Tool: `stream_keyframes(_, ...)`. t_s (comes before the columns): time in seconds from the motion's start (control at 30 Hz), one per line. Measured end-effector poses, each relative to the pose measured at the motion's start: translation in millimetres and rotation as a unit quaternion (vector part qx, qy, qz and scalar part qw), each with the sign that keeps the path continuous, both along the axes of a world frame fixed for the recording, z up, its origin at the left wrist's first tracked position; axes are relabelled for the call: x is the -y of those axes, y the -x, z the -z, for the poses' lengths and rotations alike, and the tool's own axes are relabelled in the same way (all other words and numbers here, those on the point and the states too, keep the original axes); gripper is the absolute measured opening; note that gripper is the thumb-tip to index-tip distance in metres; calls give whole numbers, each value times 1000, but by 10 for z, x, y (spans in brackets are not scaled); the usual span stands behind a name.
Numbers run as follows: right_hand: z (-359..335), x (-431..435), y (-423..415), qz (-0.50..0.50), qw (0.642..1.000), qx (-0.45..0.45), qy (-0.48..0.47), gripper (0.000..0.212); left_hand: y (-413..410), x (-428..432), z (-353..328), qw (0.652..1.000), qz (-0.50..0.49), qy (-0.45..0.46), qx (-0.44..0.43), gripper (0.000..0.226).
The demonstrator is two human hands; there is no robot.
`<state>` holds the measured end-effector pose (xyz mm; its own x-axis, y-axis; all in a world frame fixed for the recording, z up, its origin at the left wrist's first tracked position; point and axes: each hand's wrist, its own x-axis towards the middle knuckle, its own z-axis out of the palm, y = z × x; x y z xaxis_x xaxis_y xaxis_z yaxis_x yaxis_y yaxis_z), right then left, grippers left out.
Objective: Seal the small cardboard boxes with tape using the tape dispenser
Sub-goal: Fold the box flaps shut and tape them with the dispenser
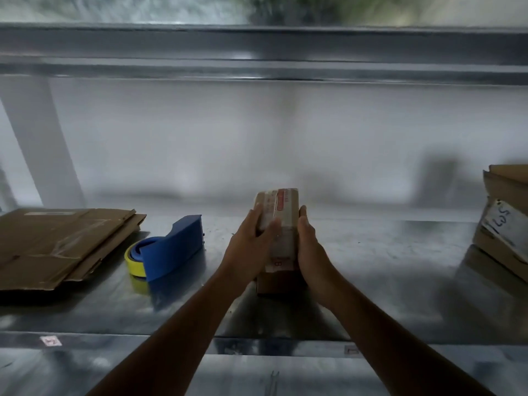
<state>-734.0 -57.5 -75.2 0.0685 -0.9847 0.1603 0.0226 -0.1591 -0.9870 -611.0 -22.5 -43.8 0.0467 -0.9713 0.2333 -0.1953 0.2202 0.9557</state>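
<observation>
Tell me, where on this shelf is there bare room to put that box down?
The widest bare patch of shelf lies between the box and the cardboard stack at right. A narrower gap sits between the dispenser and the left hand. The left end is crowded with flat cardboard.

Bare forearms, slim and long, end in a bare left hand (249,248) and right hand (310,247).

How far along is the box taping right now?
Done: nothing certain; the small cardboard box carries a pale strip along its top, too blurred to call tape. In hand: the left hand and right hand grip that box from both sides over the metal table. Left: the blue tape dispenser lies untouched to its left, and more cardboard boxes wait at the right edge.
</observation>
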Motion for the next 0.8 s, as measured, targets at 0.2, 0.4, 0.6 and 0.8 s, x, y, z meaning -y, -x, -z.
stream_keyframes(0.2,-160,-463,29,32,989,-53,131,55,-270,-449,-167,995,67,75,1,50)
stream_keyframes(0.4,-268,-1059,-33,-3,963,-185,197,48,-541,-942,-282,994,-7,95,-59,61)
stream_keyframes(0.6,-256,-1620,-36,150,975,-17,161,46,-884,-1350,-198,982,14,70,-174,26)
stream_keyframes(0.8,-16,-2123,-133,30,998,58,14,82,-774,-1809,-170,962,74,1,-263,13)
